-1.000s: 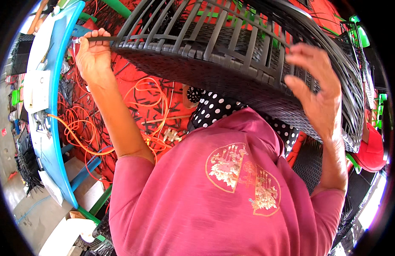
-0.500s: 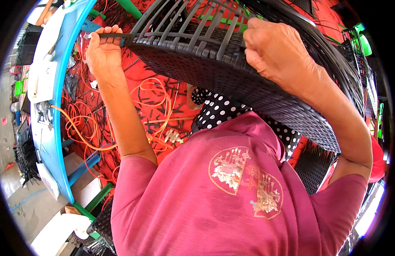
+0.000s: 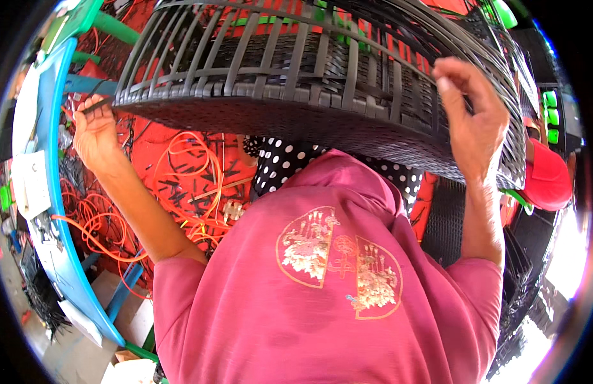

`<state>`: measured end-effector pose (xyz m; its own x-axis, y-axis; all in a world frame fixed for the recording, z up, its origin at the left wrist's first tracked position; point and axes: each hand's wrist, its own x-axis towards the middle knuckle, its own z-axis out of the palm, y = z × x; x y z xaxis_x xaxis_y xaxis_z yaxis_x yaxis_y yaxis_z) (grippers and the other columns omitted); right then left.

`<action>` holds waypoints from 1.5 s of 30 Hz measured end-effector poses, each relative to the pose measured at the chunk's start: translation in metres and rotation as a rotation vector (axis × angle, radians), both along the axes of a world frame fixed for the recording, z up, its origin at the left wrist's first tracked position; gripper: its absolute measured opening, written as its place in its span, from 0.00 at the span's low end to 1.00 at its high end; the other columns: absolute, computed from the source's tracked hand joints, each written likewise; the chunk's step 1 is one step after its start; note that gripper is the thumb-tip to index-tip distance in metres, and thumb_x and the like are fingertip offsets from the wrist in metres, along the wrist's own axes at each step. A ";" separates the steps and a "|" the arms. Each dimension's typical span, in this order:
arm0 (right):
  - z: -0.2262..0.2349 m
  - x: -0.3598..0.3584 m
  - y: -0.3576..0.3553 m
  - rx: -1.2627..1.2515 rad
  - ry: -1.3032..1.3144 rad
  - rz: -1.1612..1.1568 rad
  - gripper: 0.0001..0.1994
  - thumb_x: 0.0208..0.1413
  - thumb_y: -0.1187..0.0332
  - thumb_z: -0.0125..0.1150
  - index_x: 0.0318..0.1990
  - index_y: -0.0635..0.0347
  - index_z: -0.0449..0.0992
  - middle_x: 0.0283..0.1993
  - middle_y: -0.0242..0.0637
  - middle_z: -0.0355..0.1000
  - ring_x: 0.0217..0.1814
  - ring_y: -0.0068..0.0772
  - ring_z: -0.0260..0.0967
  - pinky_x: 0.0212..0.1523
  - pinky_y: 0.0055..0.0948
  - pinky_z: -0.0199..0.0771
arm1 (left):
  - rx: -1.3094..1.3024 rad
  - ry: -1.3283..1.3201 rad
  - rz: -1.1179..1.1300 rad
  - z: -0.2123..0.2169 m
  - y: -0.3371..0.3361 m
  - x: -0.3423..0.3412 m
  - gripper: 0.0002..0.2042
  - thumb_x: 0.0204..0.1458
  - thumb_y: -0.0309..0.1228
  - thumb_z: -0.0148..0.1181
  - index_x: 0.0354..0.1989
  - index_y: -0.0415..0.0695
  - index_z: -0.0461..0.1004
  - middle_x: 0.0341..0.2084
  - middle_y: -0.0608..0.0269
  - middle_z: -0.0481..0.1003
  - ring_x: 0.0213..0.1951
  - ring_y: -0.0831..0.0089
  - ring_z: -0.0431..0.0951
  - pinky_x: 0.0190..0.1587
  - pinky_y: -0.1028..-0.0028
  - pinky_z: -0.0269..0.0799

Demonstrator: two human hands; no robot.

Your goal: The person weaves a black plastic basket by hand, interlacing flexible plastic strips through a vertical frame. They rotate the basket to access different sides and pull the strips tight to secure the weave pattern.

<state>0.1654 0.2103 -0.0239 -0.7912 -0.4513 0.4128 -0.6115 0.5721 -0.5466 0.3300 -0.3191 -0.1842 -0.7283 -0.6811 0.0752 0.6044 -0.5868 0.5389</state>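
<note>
Spanning the upper half of the head view, a large black woven wicker frame with slatted ribs [image 3: 309, 83] tilts over the person's pink shirt [image 3: 322, 288]. The left hand [image 3: 96, 131] sits at the frame's lower left corner, fingers pinched on a loose black strand [image 3: 91, 105] jutting from the edge. The right hand [image 3: 472, 121] rests against the frame's right side, fingers curled over its weave. Orange cords [image 3: 187, 185] lie tangled beneath, beside a blue bench edge [image 3: 56, 192].
</note>
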 end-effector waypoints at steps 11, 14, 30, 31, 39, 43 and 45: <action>-0.011 -0.012 -0.024 0.292 0.230 0.401 0.06 0.44 0.74 0.64 0.31 0.61 0.76 0.31 0.38 0.69 0.35 0.43 0.69 0.34 0.36 0.70 | -0.137 -0.078 0.000 0.018 0.015 0.000 0.16 0.64 0.35 0.42 0.38 0.32 0.69 0.37 0.48 0.74 0.44 0.53 0.75 0.52 0.54 0.71; 0.001 -0.016 -0.029 0.451 0.222 0.386 0.05 0.44 0.74 0.64 0.30 0.62 0.75 0.30 0.38 0.70 0.35 0.44 0.70 0.36 0.36 0.70 | -0.128 -0.100 0.018 0.012 0.015 0.003 0.15 0.63 0.35 0.42 0.39 0.33 0.69 0.38 0.47 0.74 0.45 0.53 0.75 0.51 0.56 0.71; -0.032 0.019 0.027 0.304 0.351 0.045 0.27 0.35 0.49 0.71 0.38 0.60 0.75 0.43 0.35 0.70 0.46 0.42 0.68 0.47 0.37 0.67 | -0.105 -0.201 0.017 0.011 -0.022 0.016 0.09 0.59 0.28 0.49 0.37 0.30 0.67 0.33 0.48 0.72 0.40 0.55 0.74 0.50 0.53 0.71; -0.033 0.019 0.028 0.291 0.338 0.051 0.26 0.35 0.49 0.71 0.38 0.60 0.75 0.43 0.35 0.70 0.46 0.41 0.68 0.47 0.37 0.67 | -0.103 -0.202 0.043 0.022 -0.013 0.017 0.09 0.59 0.28 0.49 0.37 0.31 0.67 0.32 0.49 0.72 0.40 0.56 0.74 0.51 0.53 0.71; -0.028 0.025 0.038 0.037 0.317 0.069 0.30 0.30 0.59 0.77 0.44 0.59 0.72 0.48 0.40 0.69 0.51 0.45 0.65 0.51 0.39 0.66 | 0.019 -0.274 -0.051 -0.023 -0.032 0.025 0.09 0.62 0.31 0.47 0.37 0.37 0.66 0.30 0.59 0.71 0.32 0.68 0.69 0.38 0.69 0.67; -0.026 0.026 0.053 0.091 0.339 -0.098 0.33 0.27 0.63 0.78 0.47 0.59 0.71 0.51 0.40 0.68 0.53 0.47 0.62 0.55 0.40 0.62 | -0.030 -0.487 0.006 0.000 0.003 0.035 0.10 0.61 0.30 0.51 0.43 0.34 0.66 0.37 0.52 0.71 0.33 0.61 0.71 0.41 0.65 0.72; -0.025 0.028 0.064 0.185 0.262 -0.079 0.31 0.27 0.65 0.77 0.45 0.58 0.73 0.49 0.39 0.68 0.52 0.45 0.63 0.54 0.39 0.62 | -0.203 -0.750 0.322 0.032 0.046 0.031 0.12 0.57 0.29 0.56 0.43 0.33 0.65 0.40 0.50 0.71 0.36 0.62 0.73 0.39 0.67 0.74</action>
<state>0.1937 0.2744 -0.0490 -0.7047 -0.4788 0.5235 -0.6670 0.6986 -0.2589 0.3605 -0.2733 -0.1527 -0.4067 -0.8896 -0.2080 0.1655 -0.2957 0.9409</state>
